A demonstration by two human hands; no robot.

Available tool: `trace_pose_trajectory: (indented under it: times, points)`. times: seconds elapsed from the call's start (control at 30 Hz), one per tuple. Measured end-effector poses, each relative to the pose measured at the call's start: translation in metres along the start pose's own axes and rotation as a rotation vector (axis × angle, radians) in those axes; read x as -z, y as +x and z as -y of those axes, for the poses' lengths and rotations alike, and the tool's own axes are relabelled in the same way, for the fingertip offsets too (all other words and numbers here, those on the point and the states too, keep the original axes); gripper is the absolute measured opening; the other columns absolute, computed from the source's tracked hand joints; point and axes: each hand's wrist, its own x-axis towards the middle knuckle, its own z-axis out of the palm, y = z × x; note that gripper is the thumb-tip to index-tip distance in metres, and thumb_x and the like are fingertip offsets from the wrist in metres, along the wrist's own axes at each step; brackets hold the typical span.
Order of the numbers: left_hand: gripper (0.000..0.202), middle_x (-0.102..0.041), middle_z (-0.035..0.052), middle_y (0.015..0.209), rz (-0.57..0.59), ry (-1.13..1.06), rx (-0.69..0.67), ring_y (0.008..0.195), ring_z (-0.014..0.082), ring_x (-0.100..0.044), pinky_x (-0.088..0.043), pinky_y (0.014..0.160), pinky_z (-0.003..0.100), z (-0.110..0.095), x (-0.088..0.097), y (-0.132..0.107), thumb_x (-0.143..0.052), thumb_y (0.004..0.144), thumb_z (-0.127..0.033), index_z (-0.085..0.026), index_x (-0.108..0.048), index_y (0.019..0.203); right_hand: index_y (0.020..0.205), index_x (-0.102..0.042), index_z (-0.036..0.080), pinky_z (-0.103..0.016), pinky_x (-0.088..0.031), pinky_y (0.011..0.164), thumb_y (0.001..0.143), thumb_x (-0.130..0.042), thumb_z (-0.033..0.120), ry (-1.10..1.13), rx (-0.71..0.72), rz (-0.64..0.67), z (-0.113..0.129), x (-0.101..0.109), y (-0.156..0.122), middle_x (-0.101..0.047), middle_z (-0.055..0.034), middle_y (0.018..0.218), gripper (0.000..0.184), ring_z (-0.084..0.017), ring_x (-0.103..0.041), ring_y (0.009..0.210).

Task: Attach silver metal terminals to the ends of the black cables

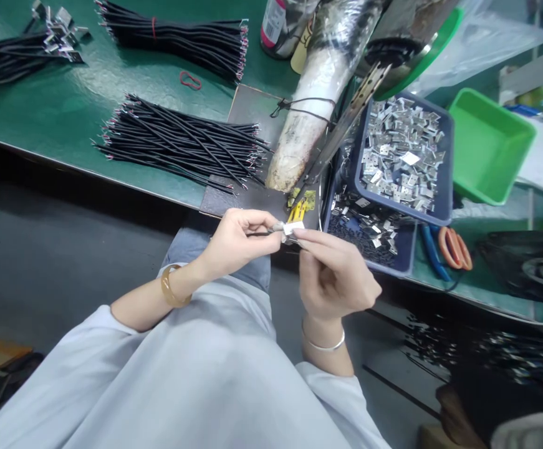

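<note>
We hold a small metal clip (293,227) between both hands, just in front of the table edge and right below a yellow-tipped fixture (298,209). Our left hand (236,240) is closed, thumb and fingertips pinching a thin black wire (258,234) whose end meets the clip. Our right hand (334,274) is curled too, its thumb and forefinger gripping the clip from the other side. An amber bangle (172,287) sits on the left wrist and a silver bracelet (323,344) on the right.

The fixture stands on a dark plate (252,196), beside a white plastic-wrapped column (313,100) that leans over it. Left of the plate, a loose pile of black wires (182,140) lies on the green table (65,106); farther back are a tied bundle (182,37) and a red rubber band (190,80). To the right, a blue tray (447,168) holds many metal clips, with orange-handled pliers (453,246) and a green bin (486,146) near it.
</note>
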Motion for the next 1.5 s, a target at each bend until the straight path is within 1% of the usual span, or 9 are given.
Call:
trace_pose_trajectory:
  times: [0.1,0.2,0.27,0.63,0.77,1.0,1.23,1.37,1.5]
  points:
    - [0.010,-0.049,-0.0038,0.054,-0.022,0.030,-0.026,0.053,0.0054,-0.038,-0.030,0.050,0.019,-0.001,-0.001,0.000,-0.070,0.066,-0.020,-0.013,-0.065,0.060,0.100,-0.070,0.026,-0.032,-0.063,0.074,0.088,-0.068,0.008,0.044,-0.082,-0.025,-0.002,-0.003,-0.001,-0.079,-0.0011,0.095,0.021,-0.018,-0.077,0.085]
    - [0.009,-0.057,-0.0014,0.060,-0.036,0.015,-0.055,0.056,0.0073,-0.047,-0.039,0.054,0.020,-0.002,0.000,0.002,-0.070,0.066,-0.020,-0.013,-0.066,0.061,0.091,-0.068,0.025,-0.032,-0.064,0.073,0.088,-0.067,0.009,0.150,-0.249,-0.101,-0.004,-0.006,-0.002,-0.077,-0.0008,0.091,0.016,-0.017,-0.076,0.085]
    - [0.011,-0.062,0.0006,0.064,-0.055,0.017,-0.084,0.059,0.0090,-0.051,-0.043,0.058,0.021,-0.003,0.001,0.004,-0.071,0.068,-0.021,-0.013,-0.068,0.061,0.087,-0.067,0.024,-0.034,-0.064,0.073,0.087,-0.069,0.011,0.164,-0.270,-0.087,-0.006,-0.007,-0.002,-0.077,-0.0010,0.091,0.014,-0.018,-0.076,0.085]
    - [0.019,-0.049,-0.0012,0.053,-0.165,0.181,-0.170,0.053,0.0063,-0.035,-0.027,0.048,0.019,-0.003,0.000,0.014,-0.065,0.071,-0.024,-0.012,-0.069,0.056,0.085,-0.063,0.024,-0.028,-0.064,0.074,0.083,-0.074,0.005,-0.122,0.029,-0.008,-0.014,-0.012,0.003,-0.080,-0.0025,0.094,0.021,-0.016,-0.078,0.083]
    - [0.019,-0.046,-0.0025,0.052,-0.196,0.189,-0.174,0.049,0.0037,-0.029,-0.020,0.044,0.018,-0.007,-0.003,0.018,-0.066,0.068,-0.026,-0.012,-0.068,0.056,0.084,-0.062,0.020,-0.023,-0.064,0.075,0.083,-0.073,0.002,-0.175,0.088,-0.022,-0.015,-0.014,0.009,-0.080,-0.0037,0.090,0.021,-0.014,-0.077,0.080]
    - [0.017,-0.046,-0.0032,0.052,-0.255,0.187,-0.167,0.046,0.0022,-0.028,-0.016,0.041,0.017,-0.014,-0.009,0.020,-0.066,0.066,-0.025,-0.011,-0.068,0.057,0.085,-0.065,0.019,-0.021,-0.064,0.078,0.081,-0.074,0.001,-0.194,0.129,-0.051,-0.016,-0.016,0.014,-0.080,-0.0043,0.093,0.020,-0.014,-0.077,0.082]
    - [0.015,-0.048,-0.0036,0.052,-0.243,0.173,-0.179,0.045,0.0015,-0.028,-0.019,0.040,0.016,-0.017,-0.009,0.019,-0.066,0.065,-0.022,-0.011,-0.069,0.057,0.086,-0.065,0.017,-0.018,-0.062,0.084,0.079,-0.076,0.001,-0.227,0.200,-0.023,-0.015,-0.014,0.011,-0.080,-0.0060,0.094,0.020,-0.013,-0.078,0.086]
    - [0.015,-0.053,-0.0020,0.055,-0.228,0.164,-0.145,0.049,0.0032,-0.036,-0.028,0.043,0.015,-0.013,-0.006,0.019,-0.067,0.064,-0.023,-0.011,-0.067,0.057,0.085,-0.062,0.018,-0.017,-0.063,0.082,0.082,-0.074,0.003,-0.229,0.221,0.012,-0.017,-0.014,0.009,-0.080,-0.0058,0.093,0.019,-0.013,-0.078,0.084]
    - [0.015,-0.052,-0.0031,0.054,-0.211,0.192,-0.169,0.048,0.0031,-0.034,-0.028,0.043,0.015,-0.008,-0.004,0.016,-0.065,0.068,-0.023,-0.011,-0.069,0.060,0.086,-0.061,0.018,-0.020,-0.064,0.076,0.083,-0.073,0.003,-0.182,0.148,0.005,-0.015,-0.014,0.010,-0.080,-0.0087,0.100,0.020,-0.016,-0.079,0.085]
